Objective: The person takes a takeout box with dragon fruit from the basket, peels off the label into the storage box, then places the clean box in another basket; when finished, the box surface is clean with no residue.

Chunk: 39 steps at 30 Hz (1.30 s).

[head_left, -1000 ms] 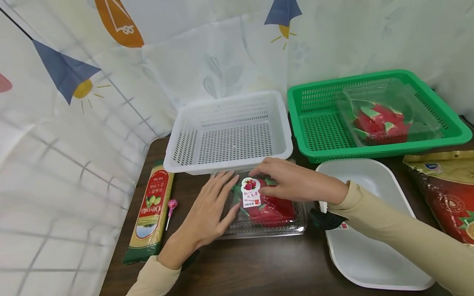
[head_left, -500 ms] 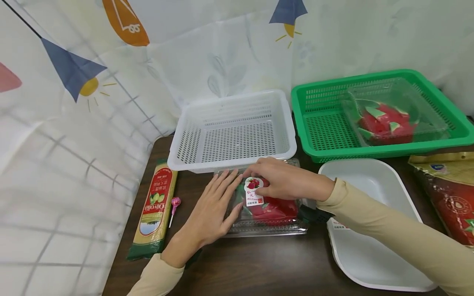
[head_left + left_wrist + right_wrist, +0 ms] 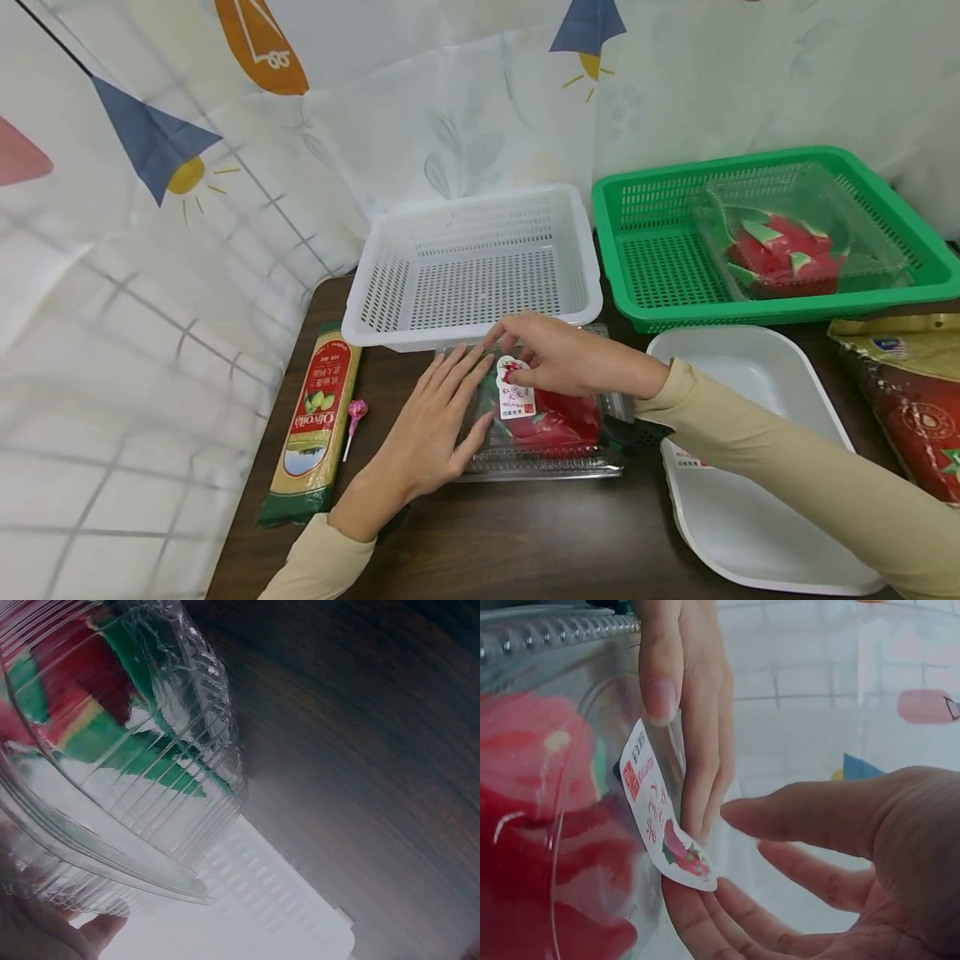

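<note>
A clear plastic box (image 3: 543,468) with red-and-green dragon fruit (image 3: 561,427) inside lies on the table, a white printed label (image 3: 516,401) on its lid. My left hand (image 3: 426,427) rests on the box's left side, fingers straight. Over the lid, my right hand (image 3: 573,357) has its fingers bent loosely near the label's far end. In the right wrist view the label (image 3: 660,810) curves at its fruit-picture end, against fingertips of my right hand (image 3: 862,870), whose thumb stands apart from it. The left wrist view shows the box's ribbed side (image 3: 169,802) beside my left hand (image 3: 56,930).
Behind the box stands a white basket (image 3: 480,333); right of it, a green basket (image 3: 720,310) holds another fruit box (image 3: 795,242). A white tray (image 3: 765,533) and a red-gold bag (image 3: 915,400) lie right. Left are a pasta packet (image 3: 311,417) and a pink lollipop (image 3: 357,409).
The whole view has shifted slightly. My right hand has moved a little toward the label's far end, and its thumb has slid up the label. My left hand stays on the box.
</note>
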Each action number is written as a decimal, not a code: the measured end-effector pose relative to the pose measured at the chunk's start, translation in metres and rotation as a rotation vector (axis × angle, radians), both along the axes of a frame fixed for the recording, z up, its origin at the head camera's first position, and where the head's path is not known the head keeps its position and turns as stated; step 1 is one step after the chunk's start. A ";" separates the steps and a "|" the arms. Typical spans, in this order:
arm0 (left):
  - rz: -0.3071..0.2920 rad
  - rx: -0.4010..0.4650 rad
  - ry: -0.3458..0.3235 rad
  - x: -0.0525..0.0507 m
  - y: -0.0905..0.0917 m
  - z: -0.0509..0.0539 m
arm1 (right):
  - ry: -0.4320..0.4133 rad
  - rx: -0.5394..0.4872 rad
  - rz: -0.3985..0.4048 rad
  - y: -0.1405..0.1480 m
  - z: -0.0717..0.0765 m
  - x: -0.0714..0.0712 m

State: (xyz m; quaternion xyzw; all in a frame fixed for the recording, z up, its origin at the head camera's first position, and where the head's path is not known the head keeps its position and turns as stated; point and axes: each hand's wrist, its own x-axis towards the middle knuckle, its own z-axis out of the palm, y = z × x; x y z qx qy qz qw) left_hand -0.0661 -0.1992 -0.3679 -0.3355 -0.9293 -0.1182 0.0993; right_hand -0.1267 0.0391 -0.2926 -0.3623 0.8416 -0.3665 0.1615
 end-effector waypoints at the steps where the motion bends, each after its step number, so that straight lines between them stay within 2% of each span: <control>1: -0.001 0.001 0.001 0.000 0.000 0.000 | -0.007 0.000 -0.003 -0.001 0.000 0.000; 9: -0.004 0.005 0.014 0.000 0.000 -0.001 | 0.044 0.079 -0.027 -0.003 0.000 0.003; 15: -0.009 0.005 0.022 0.001 0.001 -0.002 | 0.129 0.014 -0.012 0.000 -0.001 0.014; 19: -0.014 0.005 0.024 0.000 0.001 -0.002 | 0.149 -0.017 0.007 0.005 -0.001 0.021; 22: -0.016 0.006 0.027 0.000 0.000 -0.002 | 0.146 -0.060 0.068 0.010 0.001 0.027; 27: -0.013 0.004 0.027 0.000 0.000 -0.002 | 0.084 -0.132 0.183 0.024 0.015 0.039; 31: -0.008 0.009 0.019 0.000 0.000 0.000 | 0.050 -0.171 0.212 0.039 0.028 0.048; 35: 0.003 0.005 0.007 0.001 0.000 0.000 | 0.000 -0.164 0.190 0.060 0.032 0.052; 39: 0.003 0.008 -0.003 0.001 0.000 0.000 | -0.066 -0.126 0.118 0.085 0.025 0.052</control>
